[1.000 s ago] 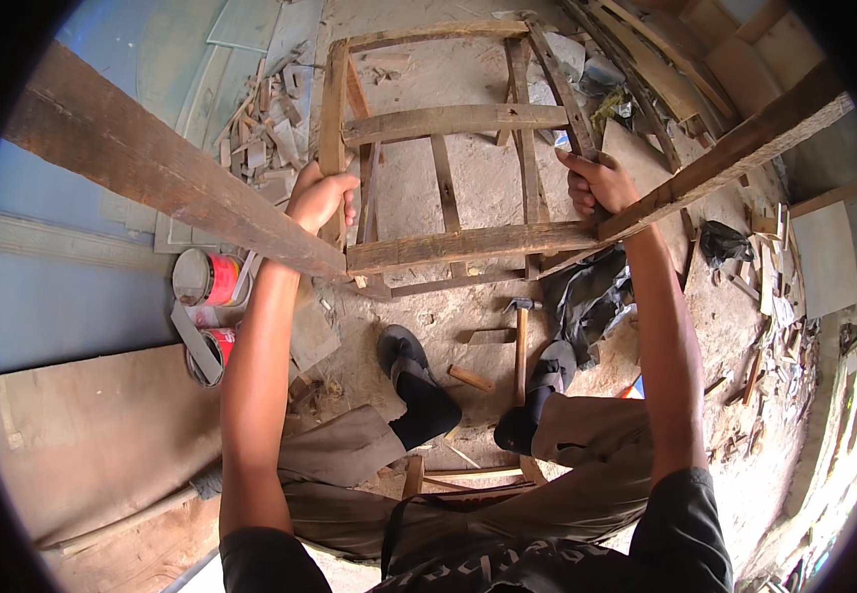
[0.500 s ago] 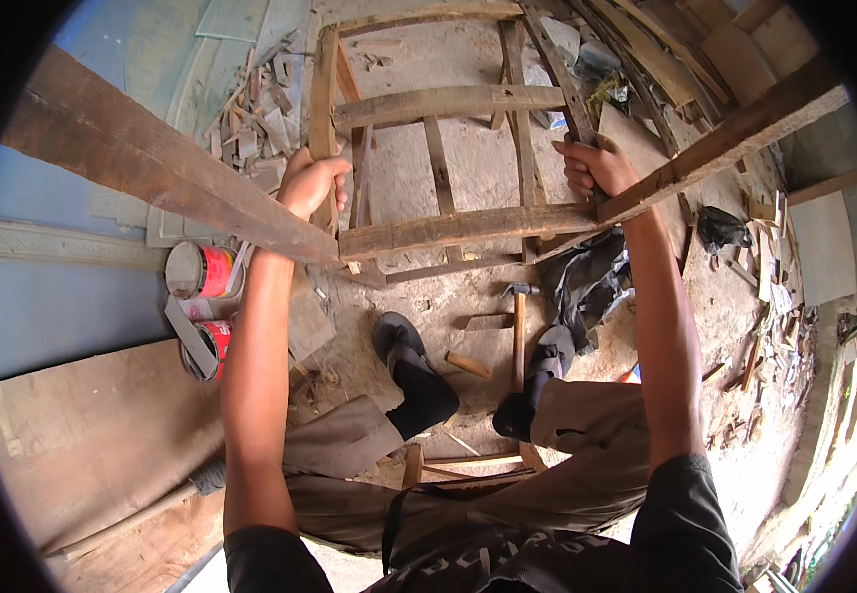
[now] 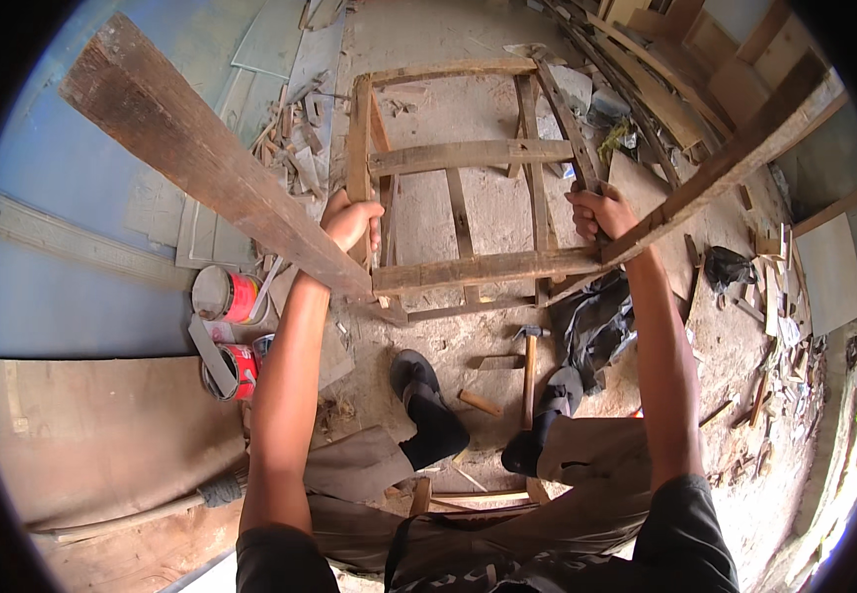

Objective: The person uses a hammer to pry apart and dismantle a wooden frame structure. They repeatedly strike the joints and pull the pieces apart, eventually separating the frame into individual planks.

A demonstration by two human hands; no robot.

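Note:
A wooden chair frame [image 3: 488,269] of worn brown bars stands in front of me, its two long posts slanting up toward me at left and right. My left hand [image 3: 352,219] is closed round the left side rail, just beyond the left post [image 3: 201,148]. Round the right side rail my right hand [image 3: 601,211] is closed as well, beside the right post [image 3: 725,163]. A crossbar [image 3: 473,156] spans the frame farther off, and the seat is open between the bars. Below the frame a hammer [image 3: 529,376] lies on the floor between my feet.
Two red-labelled cans [image 3: 241,296] stand at the left by a blue panel [image 3: 73,287]. A black plastic sheet [image 3: 591,321] lies near my right foot. Wood scraps [image 3: 764,385] litter the right side, and long boards [image 3: 646,79] lie at the far right. A short wooden piece [image 3: 480,402] is beside the hammer.
The whole scene, chair frame and floor alike, sits lower and slightly to the right in the picture. Both hands keep their hold on the rails.

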